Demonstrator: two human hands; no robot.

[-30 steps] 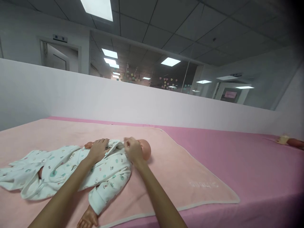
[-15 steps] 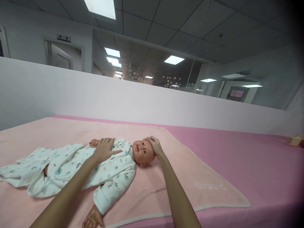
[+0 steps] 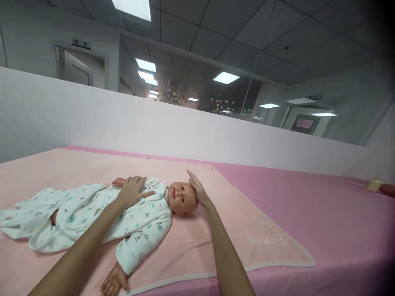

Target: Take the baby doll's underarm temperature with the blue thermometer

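Note:
A baby doll [image 3: 182,198] lies on its back on a light pink blanket [image 3: 234,230], its head toward the right. It wears a white printed outfit [image 3: 145,218]. My left hand [image 3: 132,192] rests flat on the doll's chest, thumb spread from the fingers. At the top of the doll's head is my right hand [image 3: 198,188], its fingers stretched out and raised, the palm side against or very near the crown. One doll hand [image 3: 114,280] lies palm down near the front edge; the other shows beyond my left hand.
Beneath the blanket is a darker pink sheet [image 3: 308,209]. A white low wall [image 3: 185,127] runs behind it, with glass above. At the far right edge lies part of a yellow-clothed object [image 3: 374,185].
My right hand's fingers have lifted off the doll's forehead and straightened. My left hand stays on the chest. The view has shifted slightly, and more of the object at the far right shows.

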